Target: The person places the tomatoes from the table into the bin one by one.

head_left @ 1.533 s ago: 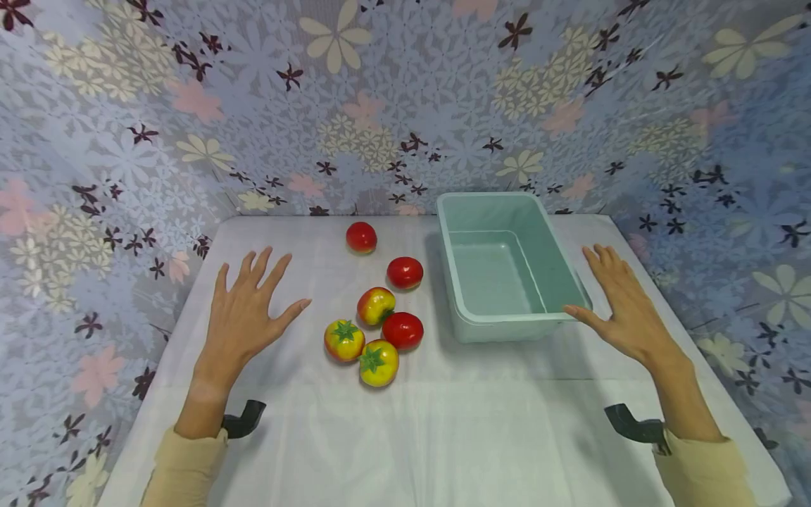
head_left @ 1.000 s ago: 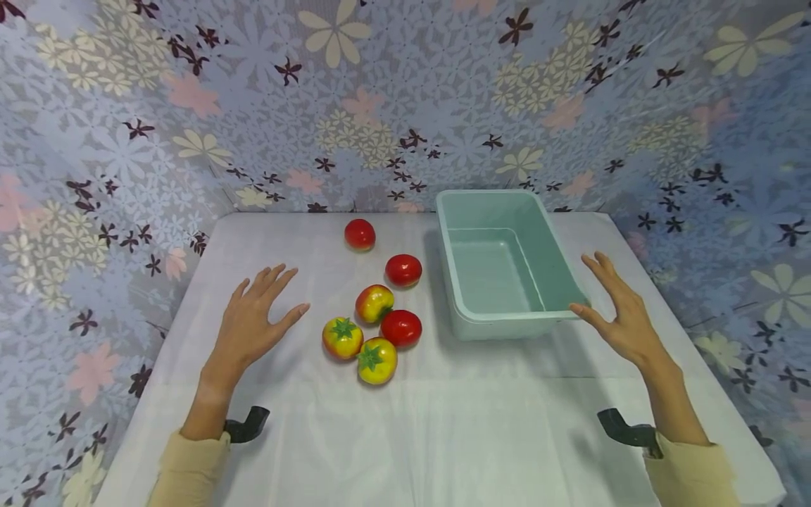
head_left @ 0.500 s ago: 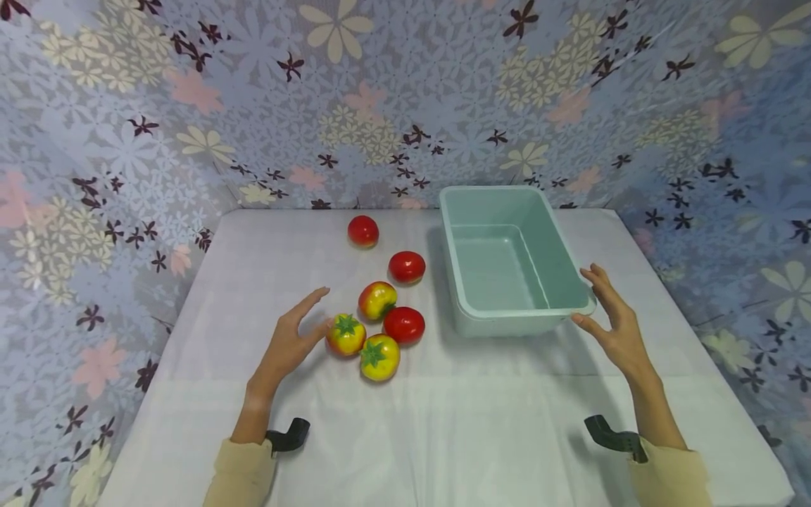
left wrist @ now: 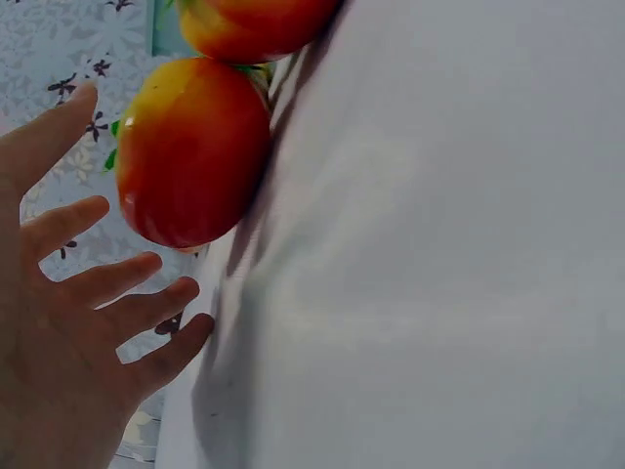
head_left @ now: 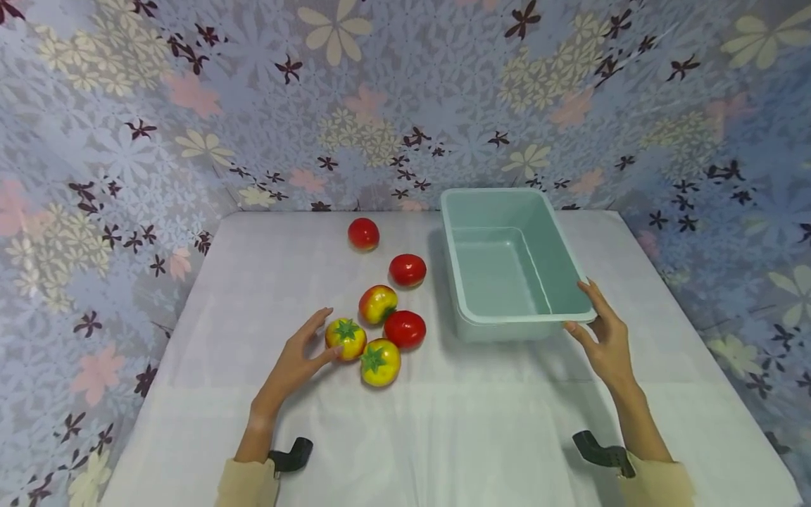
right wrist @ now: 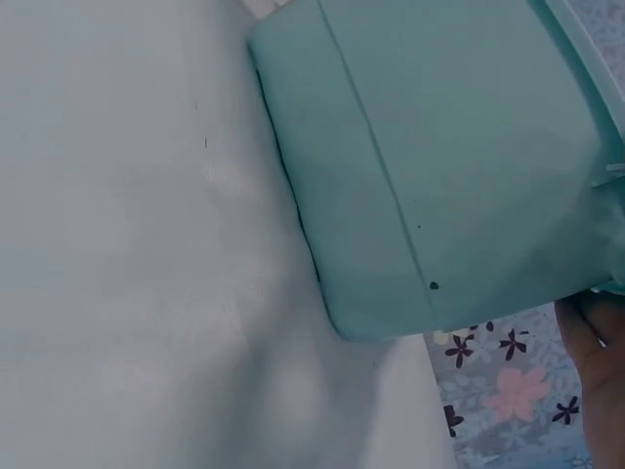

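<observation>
In the head view, my left hand (head_left: 298,359) reaches around the left side of a red-and-yellow tomato (head_left: 345,339) with a green star-shaped top. The thumb tip overlaps its near edge there. In the left wrist view, the spread fingers (left wrist: 156,313) stand beside that tomato (left wrist: 195,156), with a gap showing. My right hand (head_left: 608,345) holds the near right corner of a pale green plastic bin (head_left: 507,320), thumb at the front rim and fingers at the side rim. In the right wrist view, the fingers (right wrist: 586,337) are at the bin's corner (right wrist: 469,195), partly cut off by the frame.
More glossy tomatoes lie close by: a yellow one (head_left: 380,362), a red-yellow one (head_left: 378,304) and a red one (head_left: 404,329). Farther back are two red ones, one near the bin (head_left: 407,270) and one behind (head_left: 363,234). Flowered cloth (head_left: 405,105) surrounds the white-covered table (head_left: 443,436).
My left hand has come right and lower to the leftmost tomato, from spread over the table. My right hand has moved in from beside the bin and taken hold of its near corner.
</observation>
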Demonstrator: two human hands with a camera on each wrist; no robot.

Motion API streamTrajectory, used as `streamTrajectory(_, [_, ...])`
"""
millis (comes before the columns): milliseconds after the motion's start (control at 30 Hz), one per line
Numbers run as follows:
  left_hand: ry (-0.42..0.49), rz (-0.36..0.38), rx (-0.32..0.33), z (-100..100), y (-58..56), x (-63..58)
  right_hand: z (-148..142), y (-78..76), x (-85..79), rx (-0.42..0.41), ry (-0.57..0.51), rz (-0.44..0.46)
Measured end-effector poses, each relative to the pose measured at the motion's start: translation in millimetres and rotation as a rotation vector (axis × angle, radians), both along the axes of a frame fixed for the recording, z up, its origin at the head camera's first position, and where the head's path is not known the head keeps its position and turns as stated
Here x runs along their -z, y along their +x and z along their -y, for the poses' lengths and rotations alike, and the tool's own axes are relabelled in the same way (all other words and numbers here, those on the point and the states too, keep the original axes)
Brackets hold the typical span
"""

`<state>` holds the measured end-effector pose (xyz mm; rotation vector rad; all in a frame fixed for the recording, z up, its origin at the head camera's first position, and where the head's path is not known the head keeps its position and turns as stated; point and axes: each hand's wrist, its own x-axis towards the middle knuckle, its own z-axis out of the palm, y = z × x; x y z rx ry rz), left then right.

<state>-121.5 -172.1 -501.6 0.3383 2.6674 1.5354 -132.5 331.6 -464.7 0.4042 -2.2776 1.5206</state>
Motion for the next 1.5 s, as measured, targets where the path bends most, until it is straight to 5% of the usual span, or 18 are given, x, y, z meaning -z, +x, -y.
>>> streamTrajectory(567, [0.017,0.053,-0.008,-8,0.9,13.7,4,-4.5,5.0,-0.028,-0.045,-0.042])
streamTrajectory(900, [0.020,0.017,0.013,-12,-6.3,14.1,2,-3.3,0.3,0.009,-0.060,-0.094])
streamTrajectory(1300, [0.021,0.089,-0.015,-3,4.7,16.7,4,4.1,10.9,0.010,-0.045,-0.109])
streamTrajectory(1500, [0.044,0.069,-0.004,-1,2.3,17.4,5,5.9,9.2,0.007,-0.065,-0.126])
